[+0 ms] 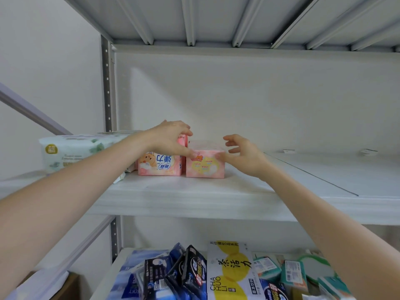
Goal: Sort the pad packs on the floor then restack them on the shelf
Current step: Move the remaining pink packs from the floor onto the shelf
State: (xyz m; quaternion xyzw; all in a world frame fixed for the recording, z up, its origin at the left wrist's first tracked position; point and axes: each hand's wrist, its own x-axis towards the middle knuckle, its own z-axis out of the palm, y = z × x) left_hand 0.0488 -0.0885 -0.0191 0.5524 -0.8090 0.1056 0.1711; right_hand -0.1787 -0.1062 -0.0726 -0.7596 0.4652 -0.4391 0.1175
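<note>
Both arms are bare — the left forearm (71, 180) and the right forearm (324, 215) show uncovered from wrist to the frame's edge. The left hand (171, 137) and right hand (242, 152) are bare as well — slim fingers (230, 138), nails too blurred to tell.

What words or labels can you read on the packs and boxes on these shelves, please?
"CHA HUO LI" and "茶活力": white and yellow box.
"弹力", upside down: left pink pack.
"SOFT", upside down: blue pack.
Too small or blurred to read: right pink pack, white and green pack, black packs.
</note>
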